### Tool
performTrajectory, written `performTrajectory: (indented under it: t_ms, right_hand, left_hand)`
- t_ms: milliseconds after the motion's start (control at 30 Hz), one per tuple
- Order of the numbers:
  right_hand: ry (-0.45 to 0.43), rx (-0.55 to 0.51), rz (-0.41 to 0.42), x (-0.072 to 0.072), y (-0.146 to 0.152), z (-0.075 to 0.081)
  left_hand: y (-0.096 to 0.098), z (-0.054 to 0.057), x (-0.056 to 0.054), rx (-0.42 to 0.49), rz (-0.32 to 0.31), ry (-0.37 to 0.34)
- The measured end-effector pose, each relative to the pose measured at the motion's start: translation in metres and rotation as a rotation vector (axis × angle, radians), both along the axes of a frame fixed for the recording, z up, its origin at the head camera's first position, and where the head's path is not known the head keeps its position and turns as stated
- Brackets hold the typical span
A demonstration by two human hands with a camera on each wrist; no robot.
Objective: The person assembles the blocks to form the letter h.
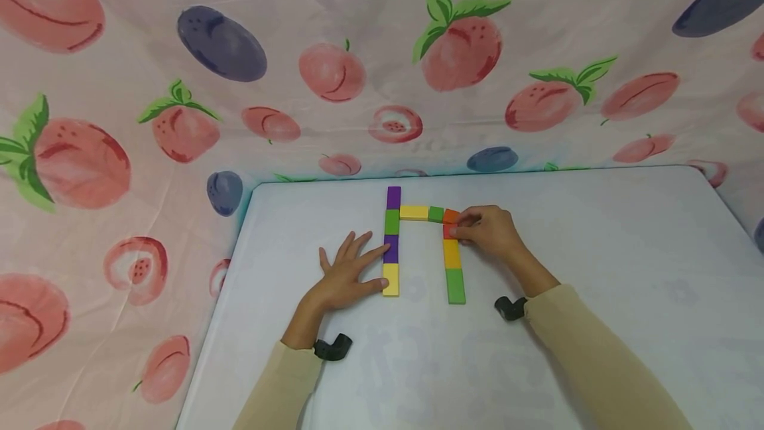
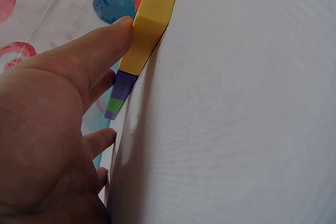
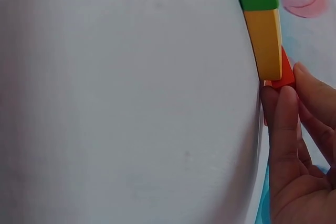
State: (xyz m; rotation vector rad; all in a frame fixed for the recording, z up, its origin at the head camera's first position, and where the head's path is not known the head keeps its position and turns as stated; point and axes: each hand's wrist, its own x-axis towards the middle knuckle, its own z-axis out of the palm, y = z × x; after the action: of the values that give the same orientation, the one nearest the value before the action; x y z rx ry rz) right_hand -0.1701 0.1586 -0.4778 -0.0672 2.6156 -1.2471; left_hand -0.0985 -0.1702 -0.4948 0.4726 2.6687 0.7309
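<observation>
A chain of small coloured blocks lies on the white table. Its left column has a purple block (image 1: 394,198) at the far end, a green block (image 1: 391,221), a second purple block (image 1: 390,251) and a yellow block (image 1: 390,280). My left hand (image 1: 349,275), fingers spread, touches the second purple block with the index fingertip and the yellow block with the thumb. At the right corner my right hand (image 1: 492,231) pinches a red block (image 3: 287,72), beside an orange block (image 1: 451,215). Below the red block come a yellow-orange block (image 1: 451,254) and a green block (image 1: 455,286).
A yellow block (image 1: 414,212) and a small green block (image 1: 436,214) bridge the two columns at the far side. The white table (image 1: 597,251) meets a fruit-patterned cloth (image 1: 358,12) behind and at the left. Black wrist mounts (image 1: 333,348) sit by the sleeves.
</observation>
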Motion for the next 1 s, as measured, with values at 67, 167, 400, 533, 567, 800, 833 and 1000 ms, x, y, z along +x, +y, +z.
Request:
performTrajectory:
  t_ms: [67,167,400,533,567,800,833,1000]
  right_hand:
    - [0.016,0.027,0.009,-0.001,0.0,-0.001]
    - [0.038,0.07,0.02,-0.001,0.001,-0.003]
    - [0.018,0.098,0.017,-0.001,0.002,-0.006]
    - [-0.011,0.059,0.015,-0.001,0.003,-0.005]
    - [-0.018,0.049,0.015,-0.001,0.003,-0.004]
    - [0.03,0.07,0.049,0.003,0.007,0.003]
    - [0.038,0.078,0.06,0.004,0.008,0.005]
    - [0.117,0.156,0.117,0.004,0.011,0.009]
  left_hand:
    - [0.0,0.0,0.0,0.004,0.0,0.003]
    - [0.001,0.0,0.001,0.009,0.002,0.014]
    - [0.002,0.0,0.002,0.012,0.003,0.028]
    - [0.002,0.001,0.003,0.01,0.004,0.028]
    - [0.002,0.002,0.003,0.013,0.004,0.029]
    - [0.001,0.003,0.003,0.022,0.003,0.023]
    - [0.001,0.003,0.003,0.024,0.002,0.024]
    - [0.001,0.002,0.002,0.021,0.0,0.028]
